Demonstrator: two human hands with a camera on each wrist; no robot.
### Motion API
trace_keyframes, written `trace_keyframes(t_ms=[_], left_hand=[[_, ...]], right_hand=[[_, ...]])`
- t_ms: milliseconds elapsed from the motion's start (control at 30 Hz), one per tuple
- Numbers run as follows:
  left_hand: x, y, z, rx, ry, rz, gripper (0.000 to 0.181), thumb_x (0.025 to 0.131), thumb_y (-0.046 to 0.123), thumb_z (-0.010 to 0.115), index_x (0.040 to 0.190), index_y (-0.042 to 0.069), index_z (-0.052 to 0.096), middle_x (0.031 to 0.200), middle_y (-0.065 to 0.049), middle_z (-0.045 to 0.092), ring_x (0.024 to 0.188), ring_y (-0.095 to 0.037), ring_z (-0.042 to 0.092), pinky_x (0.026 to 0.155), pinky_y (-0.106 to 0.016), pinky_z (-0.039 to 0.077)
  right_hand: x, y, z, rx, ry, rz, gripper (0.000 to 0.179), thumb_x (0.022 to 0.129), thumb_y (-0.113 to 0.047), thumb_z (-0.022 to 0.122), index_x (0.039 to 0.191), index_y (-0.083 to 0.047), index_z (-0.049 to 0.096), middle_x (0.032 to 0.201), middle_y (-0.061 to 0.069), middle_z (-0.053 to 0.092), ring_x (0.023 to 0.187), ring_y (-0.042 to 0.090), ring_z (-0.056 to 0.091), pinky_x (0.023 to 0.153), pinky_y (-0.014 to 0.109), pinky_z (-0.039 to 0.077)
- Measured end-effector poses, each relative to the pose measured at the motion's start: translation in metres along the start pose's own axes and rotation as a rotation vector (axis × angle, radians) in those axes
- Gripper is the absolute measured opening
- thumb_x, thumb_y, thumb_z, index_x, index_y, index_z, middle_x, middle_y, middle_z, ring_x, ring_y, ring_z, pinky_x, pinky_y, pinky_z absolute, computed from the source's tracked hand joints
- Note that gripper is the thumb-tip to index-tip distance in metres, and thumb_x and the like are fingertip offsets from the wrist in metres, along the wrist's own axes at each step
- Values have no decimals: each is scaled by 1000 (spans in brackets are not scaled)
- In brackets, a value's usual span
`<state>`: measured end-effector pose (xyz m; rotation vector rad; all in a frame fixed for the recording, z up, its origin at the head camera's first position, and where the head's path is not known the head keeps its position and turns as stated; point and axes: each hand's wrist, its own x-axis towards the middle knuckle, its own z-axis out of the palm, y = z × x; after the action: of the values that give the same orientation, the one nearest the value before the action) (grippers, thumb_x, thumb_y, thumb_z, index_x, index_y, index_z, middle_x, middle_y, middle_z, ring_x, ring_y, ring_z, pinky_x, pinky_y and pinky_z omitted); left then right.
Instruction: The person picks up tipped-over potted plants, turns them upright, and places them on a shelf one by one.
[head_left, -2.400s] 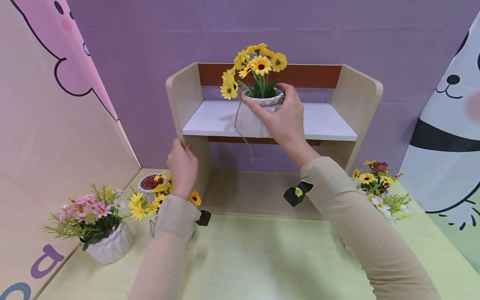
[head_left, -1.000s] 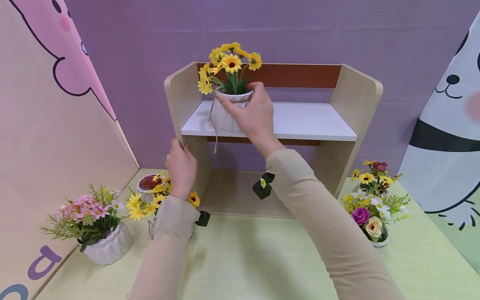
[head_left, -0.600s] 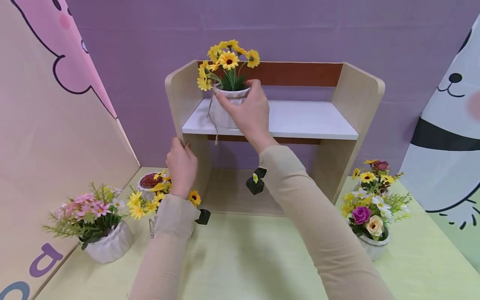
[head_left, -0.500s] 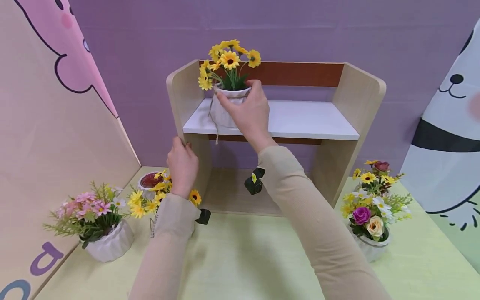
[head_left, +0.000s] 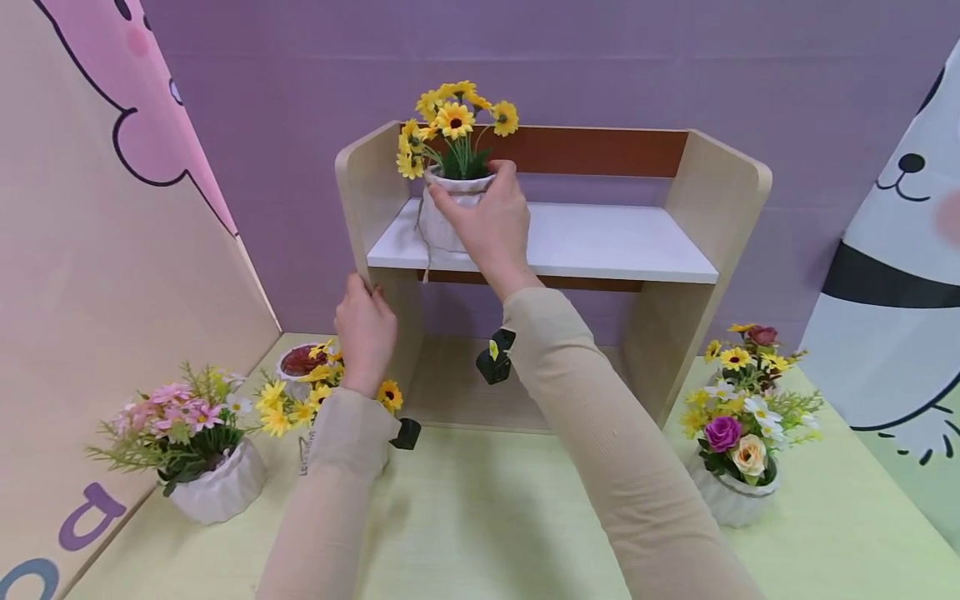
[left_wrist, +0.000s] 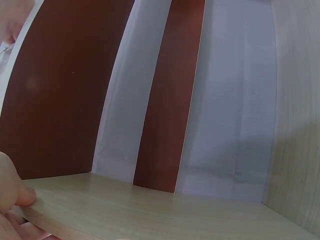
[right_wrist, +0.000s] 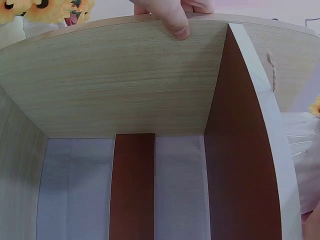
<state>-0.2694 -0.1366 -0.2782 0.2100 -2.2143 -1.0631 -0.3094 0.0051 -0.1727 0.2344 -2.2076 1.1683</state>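
My right hand [head_left: 495, 229] grips a white flower pot [head_left: 438, 218] by its rim, thumb in front and fingers behind. Yellow sunflowers [head_left: 456, 122] stand upright in the pot, and a twine end hangs down its left side. The pot is at the left part of the white shelf board [head_left: 600, 240], near the front edge. My left hand [head_left: 365, 333] holds the front edge of the left side panel [head_left: 367, 187], just below that board. In the right wrist view, the left thumb [right_wrist: 175, 22] lies on the panel's inner face, and the pot [right_wrist: 298, 150] shows at the right edge.
Pink flowers in a white pot [head_left: 221, 487] stand at the left. Yellow flowers [head_left: 288, 408] and a pot with a reddish inside [head_left: 302, 363] are partly behind the left arm. A pot with mixed flowers [head_left: 735, 496] stands right, with more flowers [head_left: 750, 350] behind it.
My right hand has carried the sunflower pot leftward from the middle of the white board to its left part, then slightly further back. The left hand has kept its hold on the side panel.
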Motion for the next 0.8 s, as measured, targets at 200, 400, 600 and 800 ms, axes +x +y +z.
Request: trace_keyframes(t_ms=[200,400,600,800], left_hand=[[0,0,-2,7,22,4,24,96,13,42,111,-5,45,105,-27,59,96,-42,59,79,-51,50],[0,-2,-3,-1,21,-1,24,96,13,42,111,-5,44,106,-27,58,98,-42,58,81,-51,49],[-1,-3,-3,-1,21,-8,23,95,13,43,111,-4,44,105,-26,59,97,-41,59,79,-50,50],[-1,-4,-4,3,28,-6,22,95,12,44,110,-4,44,105,-26,59,97,-41,59,80,-50,50]], right_hand=[[1,-3,5,49,-27,16,78,73,-54,67,127,-8,35,122,8,53,109,16,52,91,26,45],[2,-7,9,47,-46,36,78,73,-53,67,129,-9,33,125,7,52,112,16,51,94,25,43],[3,-9,14,43,-74,40,80,75,-55,65,131,-10,30,127,7,50,114,15,50,95,24,43],[4,-9,16,34,-106,38,81,76,-55,63,133,-10,28,128,8,49,115,16,50,95,25,43]])
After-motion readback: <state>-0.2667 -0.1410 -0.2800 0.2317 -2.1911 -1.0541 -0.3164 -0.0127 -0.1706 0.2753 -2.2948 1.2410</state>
